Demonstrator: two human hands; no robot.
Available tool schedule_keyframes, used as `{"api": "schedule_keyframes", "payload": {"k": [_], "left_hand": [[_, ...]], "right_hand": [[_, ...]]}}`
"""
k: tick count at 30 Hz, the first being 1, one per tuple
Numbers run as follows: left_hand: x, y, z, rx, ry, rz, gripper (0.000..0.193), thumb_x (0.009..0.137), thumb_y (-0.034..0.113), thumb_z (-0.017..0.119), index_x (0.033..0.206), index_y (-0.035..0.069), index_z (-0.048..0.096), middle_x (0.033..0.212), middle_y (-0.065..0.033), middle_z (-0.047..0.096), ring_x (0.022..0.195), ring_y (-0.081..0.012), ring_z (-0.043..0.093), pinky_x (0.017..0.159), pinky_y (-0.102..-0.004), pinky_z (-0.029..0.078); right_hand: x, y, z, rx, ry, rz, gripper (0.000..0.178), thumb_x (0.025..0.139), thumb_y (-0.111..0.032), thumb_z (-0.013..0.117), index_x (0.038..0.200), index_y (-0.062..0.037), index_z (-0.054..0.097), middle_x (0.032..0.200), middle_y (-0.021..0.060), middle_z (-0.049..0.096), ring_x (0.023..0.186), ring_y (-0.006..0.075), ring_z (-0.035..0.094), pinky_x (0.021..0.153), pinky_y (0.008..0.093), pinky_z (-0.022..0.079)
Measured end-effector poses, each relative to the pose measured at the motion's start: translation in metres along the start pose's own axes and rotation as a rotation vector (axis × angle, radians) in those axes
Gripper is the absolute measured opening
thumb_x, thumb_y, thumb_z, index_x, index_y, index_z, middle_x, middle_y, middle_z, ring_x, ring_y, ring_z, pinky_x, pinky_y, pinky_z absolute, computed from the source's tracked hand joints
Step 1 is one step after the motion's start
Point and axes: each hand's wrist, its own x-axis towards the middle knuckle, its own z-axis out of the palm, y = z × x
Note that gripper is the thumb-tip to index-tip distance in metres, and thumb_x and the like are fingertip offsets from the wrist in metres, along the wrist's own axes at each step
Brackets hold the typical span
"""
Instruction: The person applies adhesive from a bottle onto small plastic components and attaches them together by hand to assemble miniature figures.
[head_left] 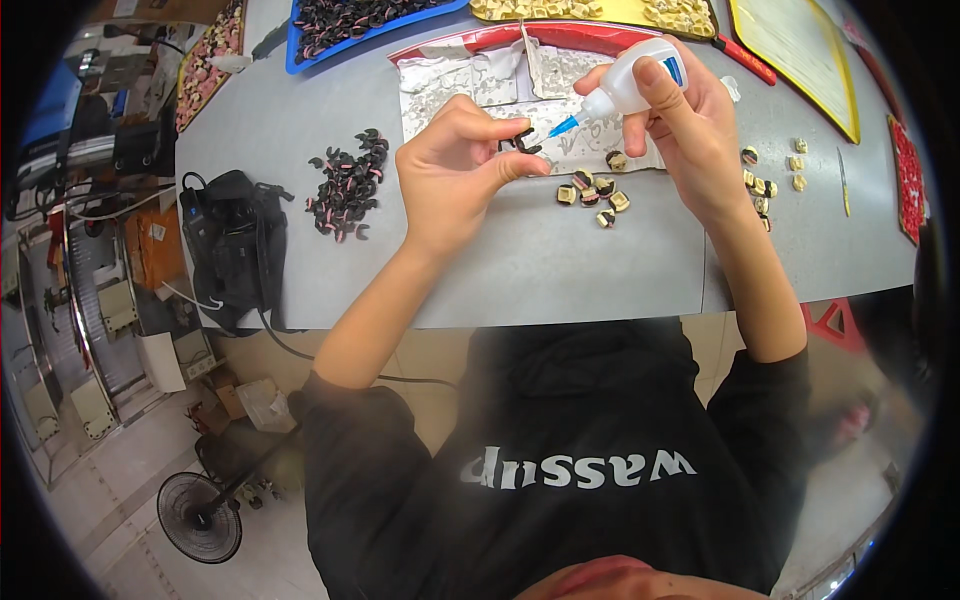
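My left hand (450, 170) pinches a small black C-shaped piece (521, 141) between thumb and fingertips. In my right hand (698, 125) is a white squeeze bottle (625, 90), tilted so that its blue nozzle tip (564, 127) points at the piece, close to its open side. Whether the tip touches it I cannot tell. Below the hands lies a group of small cream-and-black pieces (620, 201). A loose pile of black C-shaped pieces with pink parts (347, 188) lies left of my left hand.
Stained white paper (460, 85) lies on the grey table (420, 290) behind my hands. Blue tray (300, 40) and yellow tray (712, 18) hold more pieces at the back. A thin tool (844, 182) lies at right; a black bag (232, 240) sits at the left edge.
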Motion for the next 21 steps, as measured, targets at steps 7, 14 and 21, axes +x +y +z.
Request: {"api": "schedule_keyframes", "payload": {"k": [7,14,21], "left_hand": [[0.0004,0.0004,-0.0013,-0.003,0.009,0.018,0.029,0.061,-0.002,0.083,0.086,0.004,0.069,0.071,0.0025,0.052,0.066,-0.0066,0.044,0.061,-0.021,0.037],[0.0006,0.0013,0.0022,-0.056,-0.001,0.011,0.029,0.061,-0.004,0.082,0.087,0.003,0.069,0.071,0.0025,0.052,0.066,-0.0067,0.043,0.061,-0.0208,0.037],[0.0006,0.0024,0.0026,-0.049,-0.007,0.002,0.029,0.062,-0.005,0.082,0.087,0.003,0.069,0.071,0.0024,0.051,0.066,-0.0067,0.042,0.061,-0.0207,0.037]], "right_hand": [[0.0001,-0.0019,-0.004,-0.058,-0.002,0.027,0.036,0.097,-0.037,0.048,0.102,-0.0015,0.053,0.099,0.0144,0.066,0.053,0.0029,0.047,0.061,0.0189,0.046],[-0.0002,0.0023,-0.003,-0.018,0.025,0.023,0.035,0.097,-0.036,0.047,0.102,-0.0014,0.053,0.101,0.0151,0.066,0.054,0.0028,0.048,0.064,0.02,0.047],[-0.0006,0.0027,-0.0019,-0.034,-0.001,0.017,0.036,0.097,-0.037,0.047,0.101,-0.0025,0.053,0.101,0.0154,0.066,0.055,0.0037,0.051,0.059,0.0189,0.046]]}}
